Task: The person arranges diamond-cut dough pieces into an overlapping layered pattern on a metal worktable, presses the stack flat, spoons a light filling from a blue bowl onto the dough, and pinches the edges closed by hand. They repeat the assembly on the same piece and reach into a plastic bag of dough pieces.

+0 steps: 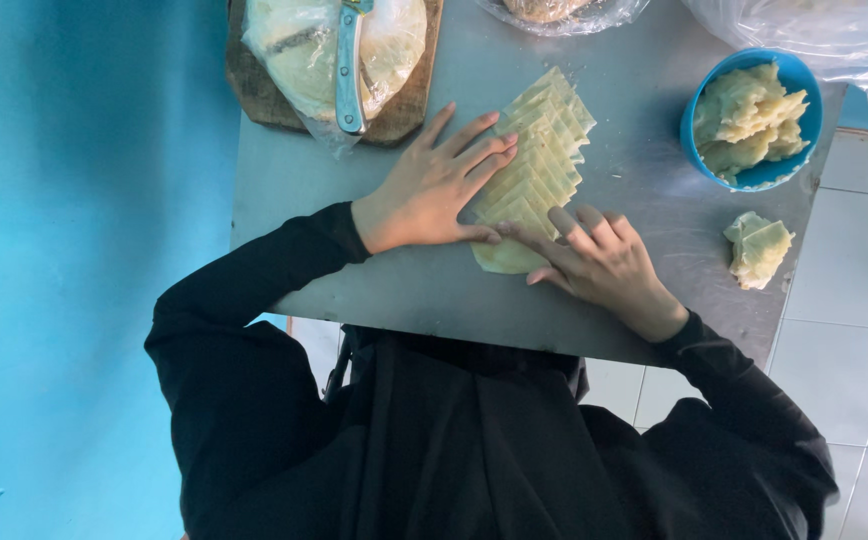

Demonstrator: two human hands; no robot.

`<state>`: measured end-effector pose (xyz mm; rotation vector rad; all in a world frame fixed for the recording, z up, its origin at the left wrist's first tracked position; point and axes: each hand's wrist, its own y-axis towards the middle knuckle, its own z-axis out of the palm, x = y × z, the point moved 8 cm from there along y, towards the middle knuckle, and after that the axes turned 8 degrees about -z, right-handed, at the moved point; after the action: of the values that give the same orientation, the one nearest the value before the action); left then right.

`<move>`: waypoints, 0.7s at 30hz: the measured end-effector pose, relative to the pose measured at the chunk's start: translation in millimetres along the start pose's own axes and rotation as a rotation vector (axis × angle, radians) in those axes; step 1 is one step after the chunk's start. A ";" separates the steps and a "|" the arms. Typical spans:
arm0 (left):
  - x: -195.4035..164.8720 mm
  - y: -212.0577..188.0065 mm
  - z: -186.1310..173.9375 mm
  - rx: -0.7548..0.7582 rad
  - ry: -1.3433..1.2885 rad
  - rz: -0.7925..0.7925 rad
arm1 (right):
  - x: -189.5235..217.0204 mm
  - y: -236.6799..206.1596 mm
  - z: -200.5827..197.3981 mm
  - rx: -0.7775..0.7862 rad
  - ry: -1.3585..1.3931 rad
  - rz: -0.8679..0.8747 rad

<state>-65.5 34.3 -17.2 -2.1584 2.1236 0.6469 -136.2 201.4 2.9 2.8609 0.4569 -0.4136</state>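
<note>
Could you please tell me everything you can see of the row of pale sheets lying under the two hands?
The row of pale sheets is a fanned line of thin, yellowish, dough-like pieces, each overlapping the next. It runs slantwise across the grey metal table, between the wooden board and the blue bowl. The left hand lies flat on one side of it, fingers spread over the sheets. The right hand presses the near end, where a rounded piece sticks out.

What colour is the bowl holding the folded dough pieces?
Blue bowl, clearest in the head view.
</note>
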 end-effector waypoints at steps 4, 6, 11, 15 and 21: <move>4.4 1.1 3.5 0.026 -0.009 -0.007 | -5.0 1.5 0.1 0.097 -0.126 0.012; 5.9 2.9 3.5 0.031 -0.014 -0.008 | -11.1 5.6 -1.5 0.094 -0.176 0.023; 7.6 3.2 0.1 0.016 -0.020 -0.010 | -20.5 13.5 -1.6 0.153 -0.209 0.027; 9.4 4.4 0.3 0.023 -0.020 -0.008 | -31.5 21.5 4.1 0.165 -0.180 0.055; 10.5 6.1 -2.0 0.033 -0.028 -0.010 | -46.2 27.7 5.9 0.124 -0.214 0.084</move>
<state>-71.1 23.5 -17.2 -2.1287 2.0925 0.6326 -170.6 161.6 16.0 2.8955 0.2807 -0.7474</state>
